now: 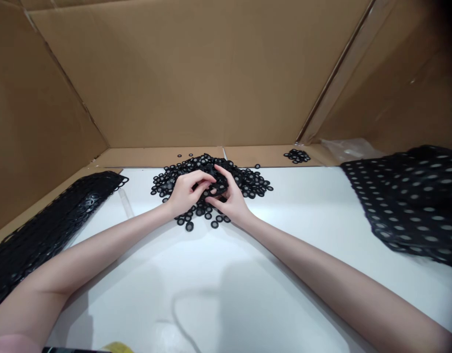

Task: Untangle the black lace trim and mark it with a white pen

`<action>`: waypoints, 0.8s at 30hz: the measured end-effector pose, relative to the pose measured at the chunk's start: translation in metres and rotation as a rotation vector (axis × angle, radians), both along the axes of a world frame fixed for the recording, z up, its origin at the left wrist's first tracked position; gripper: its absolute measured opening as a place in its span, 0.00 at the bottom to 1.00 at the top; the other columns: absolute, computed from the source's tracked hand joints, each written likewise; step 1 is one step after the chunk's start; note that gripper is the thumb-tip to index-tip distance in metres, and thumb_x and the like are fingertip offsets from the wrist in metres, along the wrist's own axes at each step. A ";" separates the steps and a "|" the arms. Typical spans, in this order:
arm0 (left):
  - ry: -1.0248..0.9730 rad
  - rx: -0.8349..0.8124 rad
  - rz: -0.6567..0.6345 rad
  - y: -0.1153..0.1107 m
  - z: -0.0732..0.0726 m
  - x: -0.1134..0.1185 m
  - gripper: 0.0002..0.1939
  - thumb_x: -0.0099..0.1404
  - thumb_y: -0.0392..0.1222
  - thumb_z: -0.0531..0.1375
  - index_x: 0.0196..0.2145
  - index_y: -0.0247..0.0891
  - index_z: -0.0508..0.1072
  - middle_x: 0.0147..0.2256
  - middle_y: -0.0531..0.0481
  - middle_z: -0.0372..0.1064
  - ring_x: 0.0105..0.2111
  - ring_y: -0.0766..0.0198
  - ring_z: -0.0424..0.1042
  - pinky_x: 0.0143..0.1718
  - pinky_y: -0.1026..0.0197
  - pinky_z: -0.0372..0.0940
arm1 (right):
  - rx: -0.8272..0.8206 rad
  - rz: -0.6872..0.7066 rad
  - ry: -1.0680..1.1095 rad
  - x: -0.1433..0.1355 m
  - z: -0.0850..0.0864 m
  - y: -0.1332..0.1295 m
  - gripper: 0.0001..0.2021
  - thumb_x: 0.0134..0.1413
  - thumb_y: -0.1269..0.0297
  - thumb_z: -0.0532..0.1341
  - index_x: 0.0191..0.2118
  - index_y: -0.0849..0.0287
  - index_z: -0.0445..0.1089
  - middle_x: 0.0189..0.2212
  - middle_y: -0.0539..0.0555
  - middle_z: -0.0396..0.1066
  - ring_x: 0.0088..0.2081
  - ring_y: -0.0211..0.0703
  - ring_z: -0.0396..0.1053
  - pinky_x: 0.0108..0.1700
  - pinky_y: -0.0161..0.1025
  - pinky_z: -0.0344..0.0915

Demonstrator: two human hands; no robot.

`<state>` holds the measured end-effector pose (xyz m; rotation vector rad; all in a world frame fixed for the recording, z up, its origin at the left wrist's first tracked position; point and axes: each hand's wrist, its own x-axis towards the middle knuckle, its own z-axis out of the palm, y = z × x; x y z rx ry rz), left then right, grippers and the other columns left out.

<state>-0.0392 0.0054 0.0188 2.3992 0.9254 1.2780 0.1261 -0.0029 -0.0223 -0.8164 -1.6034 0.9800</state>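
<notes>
A loose heap of small black rings (167,181) lies at the far middle of the white table, with several rings scattered at its near side. Both of my hands are at the heap. My left hand (187,192) has its thumb and fingers pinched together at some rings. Facing it, my right hand (233,201) curves its thumb and fingers around a small bunch of black rings (220,185). How many rings are between the fingers cannot be made out.
Cardboard walls (196,73) enclose the white table (285,225). A long bundle of black ring strips (64,220) lies left, beside a clear strip (126,202). A small ring pile (297,156) sits back right. Black sheeting with pale dots (413,201) covers the right side.
</notes>
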 end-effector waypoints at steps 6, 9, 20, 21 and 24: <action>0.045 -0.071 -0.092 0.002 0.002 -0.004 0.07 0.65 0.38 0.58 0.39 0.35 0.75 0.36 0.47 0.75 0.34 0.63 0.75 0.37 0.63 0.69 | 0.010 0.000 0.012 -0.001 0.002 -0.002 0.40 0.45 0.63 0.67 0.63 0.52 0.51 0.38 0.53 0.70 0.33 0.45 0.73 0.36 0.45 0.73; 0.087 -0.124 -0.207 0.006 0.004 -0.009 0.10 0.62 0.38 0.62 0.41 0.35 0.75 0.37 0.46 0.75 0.34 0.64 0.75 0.39 0.63 0.71 | 0.011 -0.008 0.028 -0.001 0.005 -0.003 0.40 0.45 0.60 0.68 0.63 0.53 0.51 0.37 0.54 0.71 0.32 0.44 0.72 0.34 0.43 0.73; 0.076 0.108 -0.101 0.004 -0.017 -0.007 0.14 0.68 0.32 0.52 0.45 0.35 0.74 0.37 0.45 0.75 0.35 0.65 0.74 0.38 0.64 0.70 | -0.048 0.055 0.117 -0.002 0.003 -0.001 0.41 0.40 0.57 0.71 0.60 0.52 0.53 0.33 0.51 0.70 0.31 0.45 0.73 0.36 0.45 0.74; 0.075 0.136 -0.089 0.003 -0.018 -0.007 0.14 0.69 0.32 0.51 0.46 0.35 0.74 0.37 0.45 0.75 0.35 0.65 0.74 0.38 0.64 0.70 | -0.041 0.056 0.121 -0.002 0.003 -0.001 0.41 0.40 0.57 0.72 0.60 0.52 0.54 0.33 0.51 0.70 0.31 0.45 0.73 0.36 0.45 0.75; 0.110 0.181 -0.118 0.003 -0.017 -0.008 0.14 0.69 0.33 0.51 0.46 0.34 0.74 0.38 0.43 0.75 0.37 0.63 0.74 0.40 0.62 0.69 | -0.044 0.042 0.168 -0.003 0.003 0.000 0.41 0.39 0.57 0.72 0.59 0.51 0.54 0.34 0.51 0.70 0.31 0.44 0.73 0.37 0.45 0.75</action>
